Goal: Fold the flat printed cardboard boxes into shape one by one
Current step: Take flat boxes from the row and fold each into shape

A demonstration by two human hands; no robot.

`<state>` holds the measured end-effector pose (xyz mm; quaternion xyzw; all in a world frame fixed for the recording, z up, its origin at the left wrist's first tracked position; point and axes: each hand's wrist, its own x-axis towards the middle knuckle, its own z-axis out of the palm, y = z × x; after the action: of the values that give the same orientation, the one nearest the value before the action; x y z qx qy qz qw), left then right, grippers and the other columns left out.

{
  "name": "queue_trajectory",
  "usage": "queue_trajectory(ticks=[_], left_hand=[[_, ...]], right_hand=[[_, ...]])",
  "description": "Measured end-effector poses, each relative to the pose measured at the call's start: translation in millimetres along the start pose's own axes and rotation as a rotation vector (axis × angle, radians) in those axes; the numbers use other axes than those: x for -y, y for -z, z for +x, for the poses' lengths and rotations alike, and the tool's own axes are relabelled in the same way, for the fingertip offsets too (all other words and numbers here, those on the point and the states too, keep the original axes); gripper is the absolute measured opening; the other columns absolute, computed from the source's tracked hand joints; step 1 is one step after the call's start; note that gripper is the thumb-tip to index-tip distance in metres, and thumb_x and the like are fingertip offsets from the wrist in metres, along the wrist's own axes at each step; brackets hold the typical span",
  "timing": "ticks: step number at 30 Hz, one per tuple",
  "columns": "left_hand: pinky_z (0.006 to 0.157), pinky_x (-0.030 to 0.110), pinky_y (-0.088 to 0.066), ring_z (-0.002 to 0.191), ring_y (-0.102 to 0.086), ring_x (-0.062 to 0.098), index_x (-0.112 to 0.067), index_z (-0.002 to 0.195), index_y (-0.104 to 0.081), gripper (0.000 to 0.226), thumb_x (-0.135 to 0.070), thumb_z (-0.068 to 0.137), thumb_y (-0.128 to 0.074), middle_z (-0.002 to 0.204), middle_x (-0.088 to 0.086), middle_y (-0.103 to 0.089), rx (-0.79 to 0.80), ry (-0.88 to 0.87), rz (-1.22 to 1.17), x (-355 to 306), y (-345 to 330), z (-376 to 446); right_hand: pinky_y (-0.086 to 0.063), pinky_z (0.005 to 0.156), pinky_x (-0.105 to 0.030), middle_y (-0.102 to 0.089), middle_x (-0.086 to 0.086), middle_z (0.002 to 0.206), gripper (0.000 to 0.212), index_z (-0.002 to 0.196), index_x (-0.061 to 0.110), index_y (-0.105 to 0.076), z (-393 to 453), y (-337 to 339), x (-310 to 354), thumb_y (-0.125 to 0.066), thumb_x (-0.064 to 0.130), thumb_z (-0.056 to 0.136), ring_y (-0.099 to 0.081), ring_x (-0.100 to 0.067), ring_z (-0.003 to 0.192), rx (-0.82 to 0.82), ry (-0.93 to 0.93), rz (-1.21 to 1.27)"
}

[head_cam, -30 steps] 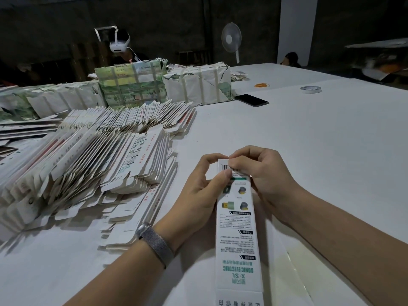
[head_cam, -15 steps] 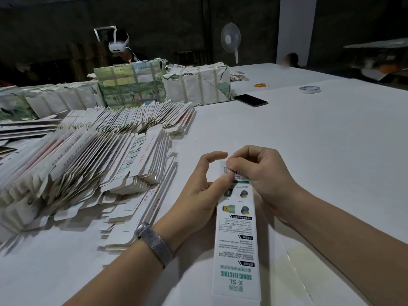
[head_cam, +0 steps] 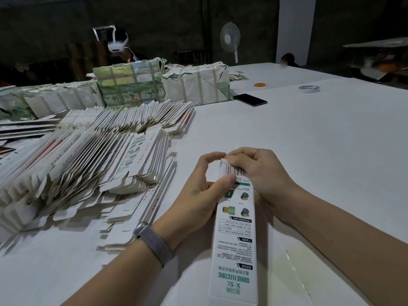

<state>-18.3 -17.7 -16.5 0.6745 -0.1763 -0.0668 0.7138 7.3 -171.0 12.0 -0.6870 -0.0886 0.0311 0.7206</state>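
At the left of the frame, a heap of flat printed boxes point(head_cam: 84, 164) is lying on the white table point(head_cam: 320, 140). In the lower centre, the left hand point(head_cam: 198, 195) is pinching the long toothbrush box point(head_cam: 235, 239), thumb on its printed face. The right hand point(head_cam: 262, 171) is gripping the barcoded far end, its fingers point(head_cam: 237, 159) curling over the top edge.

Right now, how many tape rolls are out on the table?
1. The tape roll lies flat at the far right of the table, beyond the phone. Others may be hidden behind the wrapped bundles.
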Motion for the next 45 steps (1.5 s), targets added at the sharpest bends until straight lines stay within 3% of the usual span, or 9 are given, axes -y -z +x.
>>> queue_trajectory(ticks=[7, 11, 20, 28, 33, 37, 40, 45], left_hand=[[0.056, 0.029, -0.055, 0.064, -0.071, 0.023, -0.026, 0.131, -0.040, 0.041, -0.030, 0.097, -0.063, 0.089, 0.018, -0.076, -0.010, 0.006, -0.042, -2.9, 0.1, -1.0], [0.056, 0.027, -0.056, 0.066, -0.070, 0.021, -0.024, 0.124, -0.038, 0.042, -0.034, 0.088, -0.057, 0.089, 0.015, -0.075, -0.009, 0.031, -0.067, -6.5, -0.2, -3.2], [0.061, 0.030, -0.057, 0.071, -0.070, 0.021, -0.028, 0.120, -0.040, 0.033, -0.035, 0.092, -0.056, 0.089, 0.013, -0.075, -0.026, -0.001, -0.041, -4.1, 0.3, -2.4], [0.055, 0.028, -0.055, 0.064, -0.067, 0.020, -0.022, 0.119, -0.038, 0.033, -0.029, 0.091, -0.054, 0.088, 0.014, -0.073, -0.049, -0.026, -0.084, -8.8, -0.5, -2.1], [0.053, 0.027, -0.055, 0.065, -0.067, 0.021, -0.021, 0.116, -0.037, 0.017, -0.017, 0.103, -0.046, 0.096, 0.019, -0.072, -0.080, -0.044, -0.091, -10.3, -0.5, -2.9], [0.052, 0.028, -0.055, 0.061, -0.067, 0.022, -0.023, 0.113, -0.038, 0.014, -0.017, 0.103, -0.046, 0.088, 0.017, -0.074, -0.160, -0.098, -0.068, -6.8, 0.0, -0.7], [0.052, 0.030, -0.055, 0.060, -0.066, 0.024, -0.025, 0.112, -0.039, 0.015, -0.020, 0.102, -0.048, 0.082, 0.015, -0.073, -0.196, -0.125, -0.072, -3.2, 0.6, 1.2], [0.053, 0.031, -0.055, 0.061, -0.066, 0.024, -0.028, 0.111, -0.041, 0.027, -0.034, 0.089, -0.055, 0.081, 0.013, -0.073, -0.199, -0.135, -0.082, -1.5, 2.2, 2.0]], right_hand=[[-0.053, 0.060, -0.034, -0.066, -0.009, 0.067, 0.032, 0.067, 0.020, -0.074, 1.8, 2.6, 0.7, -0.060, 0.008, 0.094, -0.062, -0.023, 0.059, 0.030, 0.010, 0.027], [-0.054, 0.057, -0.029, -0.066, -0.006, 0.067, 0.033, 0.070, 0.022, -0.075, 2.1, 4.4, -0.2, -0.058, 0.009, 0.096, -0.063, -0.017, 0.057, 0.084, 0.004, 0.047], [-0.047, 0.045, -0.019, -0.065, -0.002, 0.062, 0.030, 0.074, 0.018, -0.074, 0.1, 4.8, -1.4, -0.056, 0.014, 0.098, -0.065, -0.016, 0.055, 0.085, -0.002, 0.069], [-0.055, 0.065, -0.034, -0.067, 0.000, 0.073, 0.011, 0.081, 0.031, -0.069, 3.3, 0.8, -11.2, -0.062, 0.035, 0.089, -0.066, -0.019, 0.067, 0.071, 0.048, 0.152], [-0.056, 0.063, -0.036, -0.064, -0.002, 0.084, 0.024, 0.091, 0.036, -0.066, 4.8, 0.9, -16.6, -0.046, 0.047, 0.087, -0.070, -0.020, 0.071, 0.022, 0.088, 0.175], [-0.056, 0.058, -0.035, -0.068, -0.004, 0.085, 0.015, 0.102, 0.036, -0.058, 5.8, 1.8, -18.2, -0.053, 0.040, 0.089, -0.069, -0.024, 0.075, 0.083, 0.087, 0.151], [-0.054, 0.055, -0.031, -0.067, -0.006, 0.082, 0.029, 0.112, 0.034, -0.052, 5.2, 0.8, -19.0, -0.061, 0.032, 0.085, -0.070, -0.021, 0.070, 0.111, 0.080, 0.122], [-0.054, 0.052, -0.030, -0.069, 0.000, 0.076, 0.010, 0.106, 0.027, -0.055, 3.3, -1.6, -19.8, -0.057, 0.020, 0.101, -0.071, -0.020, 0.067, 0.091, 0.108, 0.099]])
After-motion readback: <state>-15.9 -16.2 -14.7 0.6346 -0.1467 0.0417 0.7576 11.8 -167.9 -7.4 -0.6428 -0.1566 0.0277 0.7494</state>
